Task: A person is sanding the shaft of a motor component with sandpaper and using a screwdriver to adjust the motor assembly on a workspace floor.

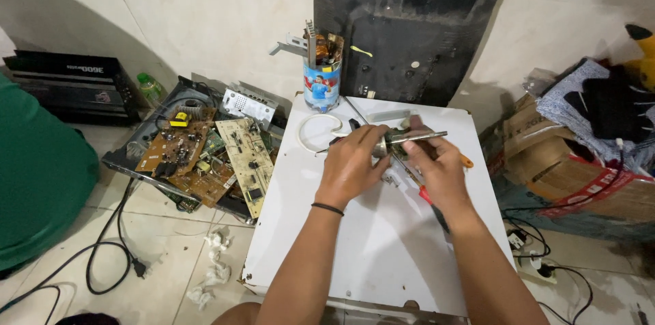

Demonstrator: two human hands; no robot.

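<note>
Both hands meet over a white board (382, 243) used as a work surface. My left hand (351, 161) and my right hand (437, 165) together hold a metal rod-shaped tool (416, 138) whose silver shaft sticks out to the right. A black band circles my left wrist. Under my right hand lies a tool with a red handle (426, 195), and an orange handle (467, 160) shows just right of it. A white ring-shaped cord (315, 131) lies beyond my left hand.
A blue printed can (321, 83) full of metal parts stands at the board's far edge. A black panel (409, 25) leans on the wall behind. Several brown circuit boards (205, 154) lie left, black cables (109, 250) on the tiled floor, and cardboard boxes with clothes (580, 154) right.
</note>
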